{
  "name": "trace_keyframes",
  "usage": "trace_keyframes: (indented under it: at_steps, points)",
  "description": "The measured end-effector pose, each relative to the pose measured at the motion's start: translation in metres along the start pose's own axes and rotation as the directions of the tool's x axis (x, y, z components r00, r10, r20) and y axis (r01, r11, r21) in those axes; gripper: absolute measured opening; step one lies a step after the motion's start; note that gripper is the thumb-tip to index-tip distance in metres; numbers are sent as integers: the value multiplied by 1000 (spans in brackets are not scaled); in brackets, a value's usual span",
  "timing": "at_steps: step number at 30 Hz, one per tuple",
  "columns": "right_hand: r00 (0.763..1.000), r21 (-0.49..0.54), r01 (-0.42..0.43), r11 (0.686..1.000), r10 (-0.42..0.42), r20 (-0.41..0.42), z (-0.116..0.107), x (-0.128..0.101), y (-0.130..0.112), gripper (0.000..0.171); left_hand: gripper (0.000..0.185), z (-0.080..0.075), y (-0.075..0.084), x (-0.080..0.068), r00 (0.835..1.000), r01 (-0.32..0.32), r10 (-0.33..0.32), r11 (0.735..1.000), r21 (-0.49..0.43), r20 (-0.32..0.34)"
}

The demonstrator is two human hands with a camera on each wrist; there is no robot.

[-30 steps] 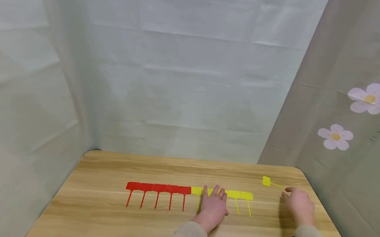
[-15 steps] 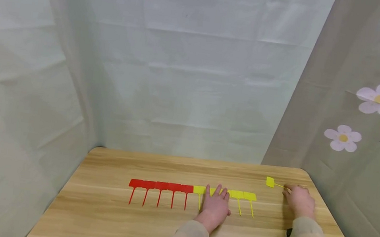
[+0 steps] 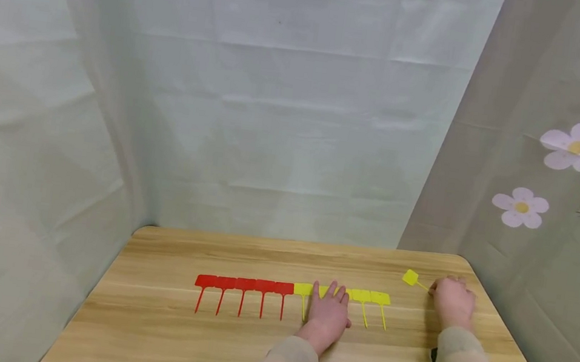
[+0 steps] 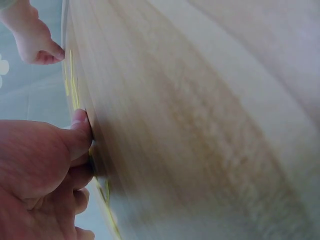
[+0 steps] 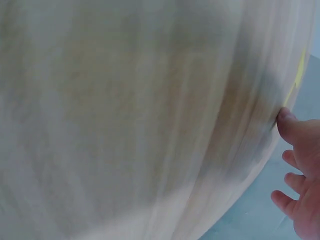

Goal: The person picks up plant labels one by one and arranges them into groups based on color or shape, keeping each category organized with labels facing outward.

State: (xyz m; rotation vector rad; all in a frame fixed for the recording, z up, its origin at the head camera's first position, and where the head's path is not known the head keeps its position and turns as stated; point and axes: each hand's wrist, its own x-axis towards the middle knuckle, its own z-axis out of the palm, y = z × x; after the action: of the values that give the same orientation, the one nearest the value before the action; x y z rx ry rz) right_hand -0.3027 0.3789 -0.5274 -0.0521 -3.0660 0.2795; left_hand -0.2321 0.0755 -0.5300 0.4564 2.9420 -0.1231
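A row of flat cable-tie tags lies on the wooden table, red tags (image 3: 245,285) on the left joining yellow tags (image 3: 361,297) on the right, stems towards me. My left hand (image 3: 327,318) rests over the middle of the yellow part with fingers spread, covering some tags. Apart from the row, at the far right, my right hand (image 3: 453,301) pinches the stem end of a single yellow cable-tie tag (image 3: 410,277), whose square head points left and away. In the right wrist view the thumb (image 5: 287,120) touches the tabletop beside a yellow sliver.
The wooden table (image 3: 149,333) has rounded far corners. Pale cloth walls (image 3: 295,145) stand behind it and along both sides. Printed flowers (image 3: 521,208) mark the right-hand cloth.
My right hand has shifted slightly left, turning the single yellow tag so its head is more tilted. The left hand stays on the row. The head view has swayed a little.
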Motion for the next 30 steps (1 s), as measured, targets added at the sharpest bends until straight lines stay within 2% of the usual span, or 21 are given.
trace_keyframes:
  at_steps: [6, 12, 23, 30]
  points:
    - [997, -132, 74, 989, -77, -17, 4, -1, -12, 21, 67, 0, -2, 2, 1000, 5, -5, 1000, -13, 4]
    - [991, -210, 136, 968, -133, 26, 3, -5, -15, 27, 67, -1, -2, 0, 1000, 0, 0, 1000, -2, 3]
    - [994, -185, 109, 977, -103, 46, 8, -11, -6, 37, 67, -3, 2, -1, 1000, -4, 4, 1000, 4, 4]
    - [996, -146, 91, 985, -92, 2, 10, -15, -7, 35, 67, 2, 0, 4, 1000, -5, 4, 1000, 14, 15]
